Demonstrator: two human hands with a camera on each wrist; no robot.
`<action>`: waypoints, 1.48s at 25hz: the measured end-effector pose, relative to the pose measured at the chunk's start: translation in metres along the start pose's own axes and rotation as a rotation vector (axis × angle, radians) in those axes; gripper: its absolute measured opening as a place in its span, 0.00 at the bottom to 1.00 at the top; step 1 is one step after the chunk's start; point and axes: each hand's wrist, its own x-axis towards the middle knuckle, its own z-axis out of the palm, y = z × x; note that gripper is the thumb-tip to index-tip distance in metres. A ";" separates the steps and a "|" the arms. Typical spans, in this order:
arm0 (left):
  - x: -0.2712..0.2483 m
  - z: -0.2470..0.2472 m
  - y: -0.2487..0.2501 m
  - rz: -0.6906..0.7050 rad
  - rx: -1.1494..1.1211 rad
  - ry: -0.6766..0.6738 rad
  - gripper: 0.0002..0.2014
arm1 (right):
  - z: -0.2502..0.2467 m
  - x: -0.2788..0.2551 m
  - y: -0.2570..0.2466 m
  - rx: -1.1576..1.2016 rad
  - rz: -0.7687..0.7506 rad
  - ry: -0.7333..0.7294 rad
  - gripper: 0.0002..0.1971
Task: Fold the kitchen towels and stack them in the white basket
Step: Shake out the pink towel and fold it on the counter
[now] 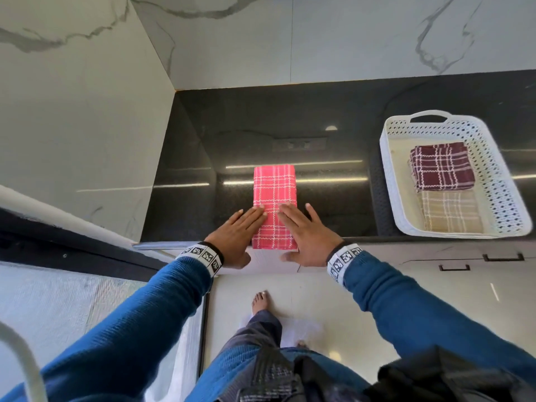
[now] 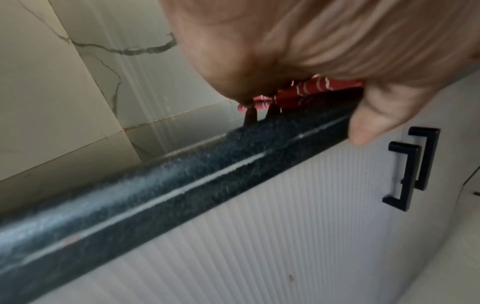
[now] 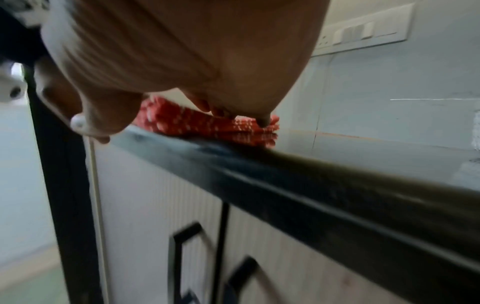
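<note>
Basket (image 1: 390,181), white, holds a folded maroon towel (image 1: 442,166) lying partly over a beige one (image 1: 451,211). Left of the basket, my left hand (image 1: 236,233) and right hand (image 1: 307,236) press flat, fingers straight, on the folded pink towel (image 1: 274,187) on the black counter (image 1: 203,158).

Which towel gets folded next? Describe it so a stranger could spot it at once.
On the black countertop, look near the front edge, left of the white basket. The pink checked towel lies there as a long folded strip, with the left hand and right hand pressing flat on it. Unlike the maroon towel and beige towel, it is outside the basket.
</note>
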 end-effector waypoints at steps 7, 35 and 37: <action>0.007 0.019 0.005 -0.056 -0.230 0.252 0.44 | 0.016 0.003 0.016 0.101 -0.027 0.099 0.43; 0.115 -0.091 -0.020 -0.581 -0.509 0.039 0.16 | -0.040 0.107 0.023 0.436 1.037 0.390 0.30; 0.110 -0.093 -0.023 -0.591 -0.502 0.003 0.22 | -0.045 0.104 0.023 0.536 1.070 0.417 0.31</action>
